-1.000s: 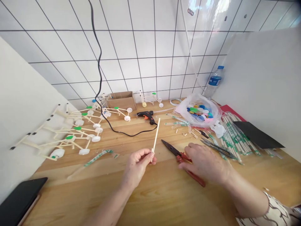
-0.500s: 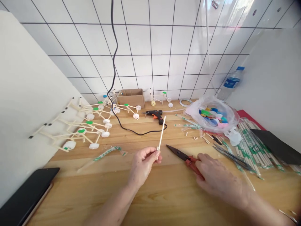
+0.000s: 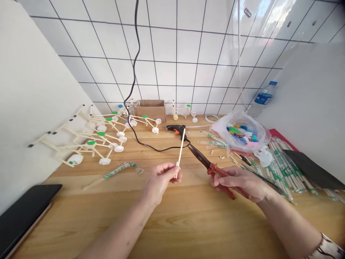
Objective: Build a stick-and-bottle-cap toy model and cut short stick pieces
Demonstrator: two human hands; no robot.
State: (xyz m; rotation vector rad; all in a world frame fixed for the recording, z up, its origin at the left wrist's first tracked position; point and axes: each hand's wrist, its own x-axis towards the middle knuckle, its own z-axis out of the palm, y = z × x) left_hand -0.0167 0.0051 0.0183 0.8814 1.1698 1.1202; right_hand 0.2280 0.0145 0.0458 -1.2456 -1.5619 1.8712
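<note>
My left hand (image 3: 164, 180) pinches a pale wooden stick (image 3: 181, 148) that points up and away from me; a second, much shorter piece sits beside it between thumb and fingers. Long-nosed pliers (image 3: 199, 156) with red handles are in my right hand (image 3: 239, 181), fingers wrapped round the handles. Their dark jaws point up and left, to the right of the stick and apart from it. Beyond the stick's upper end lies a black glue gun (image 3: 176, 128) with an orange trigger, its cord running left and up the wall.
Several stick-and-bottle-cap models (image 3: 101, 138) stand at left, behind a phone (image 3: 27, 216). A cardboard box (image 3: 151, 110) is at the back. At right are a bag (image 3: 223, 126) of coloured caps, scissors (image 3: 269, 181), wrapped sticks (image 3: 283, 165) and a bottle (image 3: 262, 99).
My right hand has lifted the pliers off the table and turned them, with the handles now spread further. The left hand still holds the stick, shifted slightly left in view.
</note>
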